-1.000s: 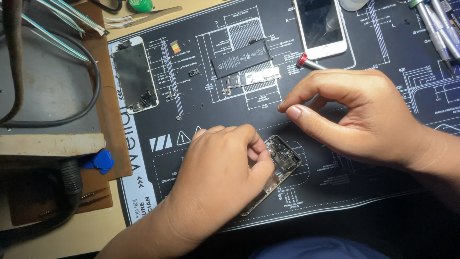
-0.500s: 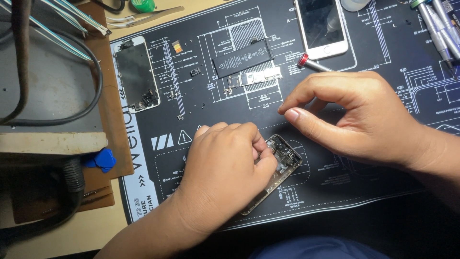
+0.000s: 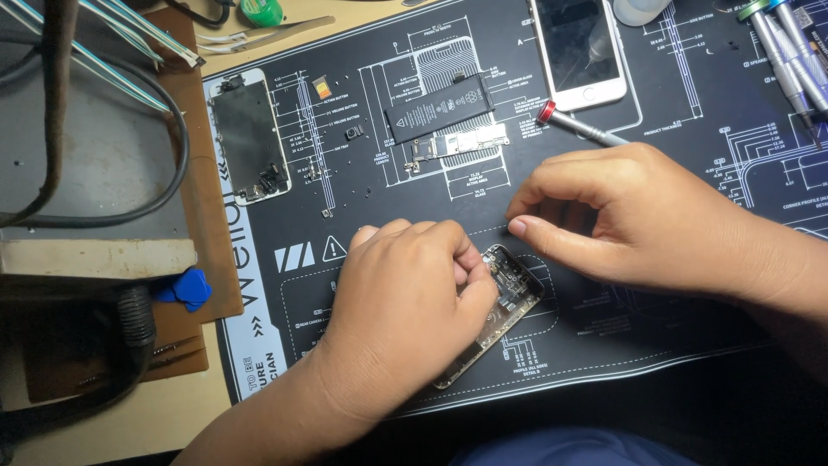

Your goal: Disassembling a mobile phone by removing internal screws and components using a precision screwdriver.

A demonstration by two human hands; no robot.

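My left hand (image 3: 405, 302) lies over an opened phone chassis (image 3: 513, 289) near the front edge of the black repair mat (image 3: 362, 198) and grips it. Only the chassis's upper right end, with small parts inside, shows past my fingers. My right hand (image 3: 638, 216) hovers just right of the chassis with fingers curled and the thumb tip toward the fingertips. Nothing shows between them. A red-tipped screwdriver (image 3: 573, 123) lies on the mat, its shaft running under the right hand.
A black battery (image 3: 438, 108) and a narrow circuit board (image 3: 457, 142) lie at the mat's middle top, with a white phone (image 3: 578, 47) right of them and a detached screen panel (image 3: 250, 136) on the left. More screwdrivers (image 3: 789, 52) lie top right. A blue pick (image 3: 185, 287) and cables (image 3: 172, 155) are left.
My right hand has dropped slightly toward the chassis. My left hand stays on the chassis with only small finger shifts.
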